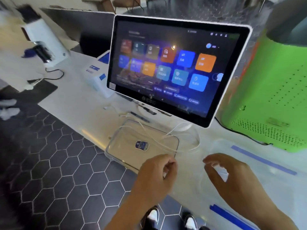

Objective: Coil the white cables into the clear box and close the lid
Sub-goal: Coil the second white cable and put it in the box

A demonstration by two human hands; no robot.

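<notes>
Cables [167, 135], thin and white, trail from the left hand [157, 171] across the clear box [116, 146] just beyond it, with more looping ahead of the right hand [221, 170] on the table [79, 103]. Left fingers pinch a strand; right fingers curl round a loop, I think, though blur hides it. They look light, limp and springy, likely to uncoil, so hold each loop where strands cross. No lid is clearly visible.

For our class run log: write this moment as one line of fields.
phase: coiling | left hand: pinches white cable | right hand: curled, contents unclear | clear box: open, cable draped across
</notes>
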